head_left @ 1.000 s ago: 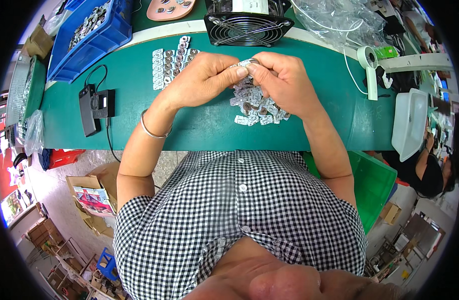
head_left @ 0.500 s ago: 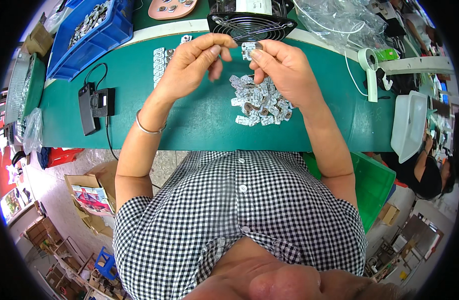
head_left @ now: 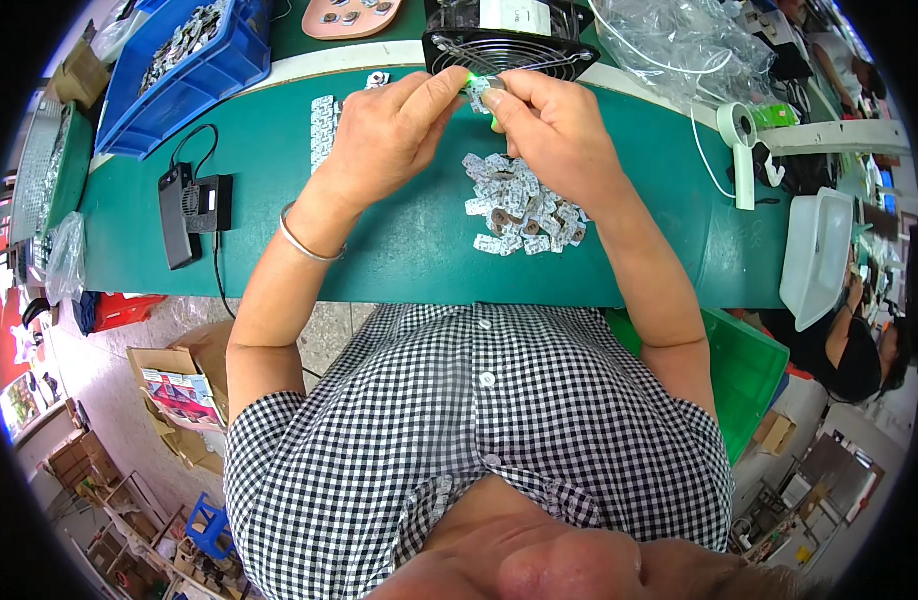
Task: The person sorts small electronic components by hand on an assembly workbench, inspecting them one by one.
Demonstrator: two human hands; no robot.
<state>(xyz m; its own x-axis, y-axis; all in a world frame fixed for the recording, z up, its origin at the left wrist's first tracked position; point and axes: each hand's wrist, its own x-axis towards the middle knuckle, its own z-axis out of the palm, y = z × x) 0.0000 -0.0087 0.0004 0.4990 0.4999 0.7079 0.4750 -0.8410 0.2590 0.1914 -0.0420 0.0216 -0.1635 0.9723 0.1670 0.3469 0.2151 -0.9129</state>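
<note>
My right hand (head_left: pixel 564 140) pinches a small white circuit board (head_left: pixel 481 94), which carries a round metal piece, between thumb and forefinger. My left hand (head_left: pixel 394 130) meets it from the other side, thumb and forefinger closed at the board's edge; what part they grip is mostly hidden. Green light glows at the board and on the fingertips. Below the right hand lies a loose pile of similar circuit boards (head_left: pixel 527 205), some showing brownish round pieces. Beside my left hand, more boards stand in neat rows (head_left: pixel 323 130), partly covered by it. One single board (head_left: pixel 378 79) lies beyond that hand.
A black fan (head_left: pixel 509 55) stands just beyond my hands. At the far left are a blue bin (head_left: pixel 214 85) of parts and a pink tray (head_left: pixel 351 35). A black device with a cable (head_left: pixel 177 215) lies left. Rightward are plastic bags (head_left: pixel 669 50), a small handheld fan (head_left: pixel 743 165) and a white tray (head_left: pixel 817 255).
My left hand has moved right to meet the circuit board, its fingers closing at the board's edge. A green glow has appeared there. The right hand has shifted slightly left with the board.
</note>
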